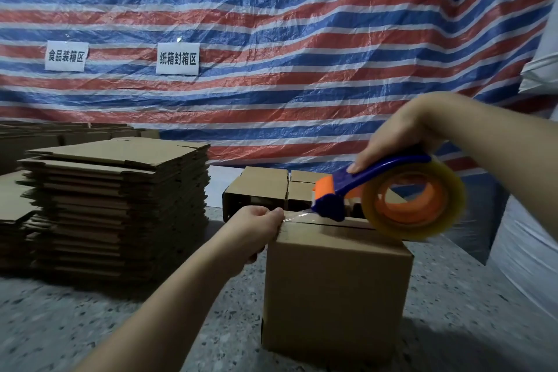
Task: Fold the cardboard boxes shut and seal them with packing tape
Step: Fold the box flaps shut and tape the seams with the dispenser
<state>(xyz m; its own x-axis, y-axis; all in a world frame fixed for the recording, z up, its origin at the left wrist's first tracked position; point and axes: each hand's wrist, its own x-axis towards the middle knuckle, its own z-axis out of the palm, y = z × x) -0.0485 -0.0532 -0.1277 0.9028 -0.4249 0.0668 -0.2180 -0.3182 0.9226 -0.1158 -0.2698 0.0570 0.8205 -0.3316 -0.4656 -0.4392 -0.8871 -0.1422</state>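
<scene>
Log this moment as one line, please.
phase: taping seam | left hand: pins tape end at box edge | right hand: holds tape dispenser over seam

Flat cardboard stack (114, 208) left of box (335, 293), more boxes (262, 190) behind

One head-worn wide view looks forward and down, close over the box (336, 287) and both forearms.

A red, white and blue striped tarp (271, 24) hangs behind the speckled floor (75, 320). Two white paper signs (66, 56) with Chinese characters are stuck on it. At the right edge stands what may be white sacking (537, 69).
</scene>
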